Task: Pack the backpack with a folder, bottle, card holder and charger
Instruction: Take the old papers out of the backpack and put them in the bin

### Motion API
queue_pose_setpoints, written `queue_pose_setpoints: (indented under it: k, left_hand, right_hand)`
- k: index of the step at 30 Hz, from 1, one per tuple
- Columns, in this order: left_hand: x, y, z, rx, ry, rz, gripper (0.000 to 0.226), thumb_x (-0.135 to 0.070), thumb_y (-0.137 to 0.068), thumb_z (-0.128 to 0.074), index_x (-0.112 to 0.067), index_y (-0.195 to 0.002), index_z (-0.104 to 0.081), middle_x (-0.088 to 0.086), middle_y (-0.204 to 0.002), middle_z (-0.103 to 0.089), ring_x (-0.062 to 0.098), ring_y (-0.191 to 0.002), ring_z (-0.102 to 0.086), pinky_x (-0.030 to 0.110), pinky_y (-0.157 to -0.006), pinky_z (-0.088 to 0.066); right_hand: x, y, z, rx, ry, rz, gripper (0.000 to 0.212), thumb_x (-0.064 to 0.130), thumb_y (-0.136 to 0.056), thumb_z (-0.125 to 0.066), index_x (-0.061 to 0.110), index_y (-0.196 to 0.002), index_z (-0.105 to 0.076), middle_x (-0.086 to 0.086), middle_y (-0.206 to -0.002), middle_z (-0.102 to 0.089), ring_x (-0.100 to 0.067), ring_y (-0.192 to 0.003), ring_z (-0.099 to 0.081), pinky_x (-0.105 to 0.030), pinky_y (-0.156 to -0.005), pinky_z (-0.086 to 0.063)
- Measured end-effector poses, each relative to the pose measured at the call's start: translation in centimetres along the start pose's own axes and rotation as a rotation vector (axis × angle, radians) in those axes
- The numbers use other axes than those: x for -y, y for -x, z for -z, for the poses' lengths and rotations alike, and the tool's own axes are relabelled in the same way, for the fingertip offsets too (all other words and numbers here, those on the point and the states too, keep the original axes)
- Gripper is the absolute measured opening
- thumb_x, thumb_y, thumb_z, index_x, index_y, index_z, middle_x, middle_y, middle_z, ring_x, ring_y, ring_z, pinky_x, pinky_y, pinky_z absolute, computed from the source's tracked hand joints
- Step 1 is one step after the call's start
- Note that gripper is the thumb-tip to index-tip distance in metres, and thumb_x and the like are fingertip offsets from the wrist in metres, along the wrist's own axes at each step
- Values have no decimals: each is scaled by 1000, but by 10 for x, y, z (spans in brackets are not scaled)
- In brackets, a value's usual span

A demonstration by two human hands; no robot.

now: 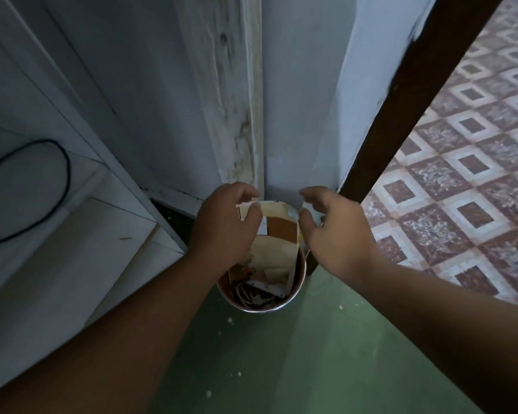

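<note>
No backpack, bottle, card holder or charger shows in the head view. Both hands reach down over a small round bin (301, 274) on the green floor, at the foot of a wall corner. A cream and brown cardboard piece (281, 230) stands upright in the bin's mouth. My left hand (225, 225) pinches its upper left corner between thumb and curled fingers. My right hand (332, 231) closes on its upper right edge, with a white bit between thumb and fingers. Below the cardboard lie paper scraps (260, 289).
A white cabinet (72, 234) with a looped black cable (63, 174) stands on the left. The pale wall corner (257, 115) rises behind the bin. On the right a dark wooden door frame (407, 97) edges a patterned tile floor (467, 180). Green floor (281, 354) lies below.
</note>
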State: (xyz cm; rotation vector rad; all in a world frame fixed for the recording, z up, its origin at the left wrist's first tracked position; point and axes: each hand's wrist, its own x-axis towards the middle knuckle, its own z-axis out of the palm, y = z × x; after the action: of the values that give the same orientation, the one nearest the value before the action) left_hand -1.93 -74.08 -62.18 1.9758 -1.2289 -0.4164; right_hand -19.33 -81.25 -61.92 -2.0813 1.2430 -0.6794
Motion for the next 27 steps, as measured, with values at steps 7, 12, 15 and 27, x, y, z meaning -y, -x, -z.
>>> queue_pose_setpoints:
  k: [7, 12, 15, 27]
  left_hand:
    - [-101, -12, 65, -35, 130, 27, 17, -18, -95, -65, -28, -108, -68, -11, -107, -67, -3, -97, -59, 10, -77, -40]
    - [-167, -22, 110, -110, 193, 8, 15, -20, -94, -65, -30, -104, -69, -14, -100, -69, -3, -93, -62, 20, -78, -47]
    - [-208, -22, 143, -154, 244, 25, 14, -18, -95, -65, -31, -100, -68, -17, -93, -67, -2, -89, -64, 22, -75, -49]
    - [-370, -7, 230, -120, 320, -133, 13, -26, -98, -62, -35, -106, -66, -20, -93, -68, -14, -87, -60, 10, -66, -43]
  right_hand:
    - [81, -26, 98, 3, -99, 44, 36, 24, -95, -60, 25, -130, -63, 7, -125, -69, -5, -113, -63, -28, -98, -53]
    - [140, -33, 152, -13, -147, 90, 29, 27, -94, -59, 29, -122, -67, 17, -111, -68, 5, -101, -62, -26, -90, -57]
    - [177, -31, 190, -24, -152, 99, 25, 28, -94, -60, 33, -118, -66, 20, -107, -67, 9, -100, -61, -23, -88, -56]
    - [286, -2, 327, -172, -236, 59, 25, 26, -95, -61, 35, -118, -65, 26, -105, -64, 13, -101, -58, -26, -88, -57]
